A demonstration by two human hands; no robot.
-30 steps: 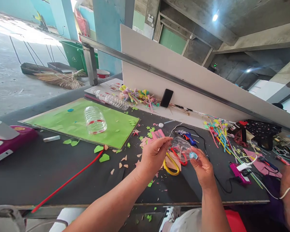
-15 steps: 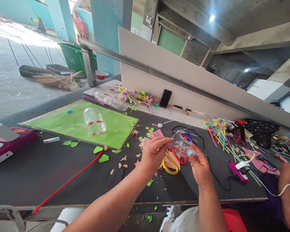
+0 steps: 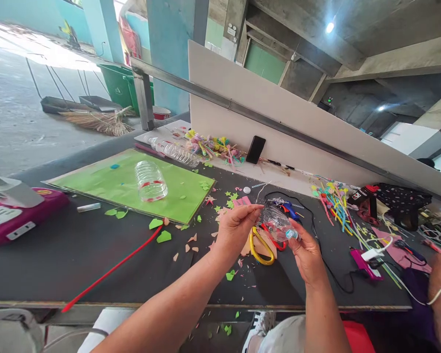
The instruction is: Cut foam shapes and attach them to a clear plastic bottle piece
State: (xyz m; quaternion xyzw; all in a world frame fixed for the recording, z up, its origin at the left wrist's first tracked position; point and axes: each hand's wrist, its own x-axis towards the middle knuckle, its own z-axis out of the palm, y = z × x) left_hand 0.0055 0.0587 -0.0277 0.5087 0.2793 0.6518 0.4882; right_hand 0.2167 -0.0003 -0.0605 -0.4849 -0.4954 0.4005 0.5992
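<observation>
A clear ribbed bottle section lies on our green sheet. Our left hand pinches what seems a thin pale strand; just beside it, above the black table, our right hand's thumb and fingers grip the blue-capped bottle top.

Black bench; clear bottle piece, its cap blue and white. From it: lime-green sheet, nine o'clock; black, pale-speckled bag, three; yellow loop handle, seven.
</observation>
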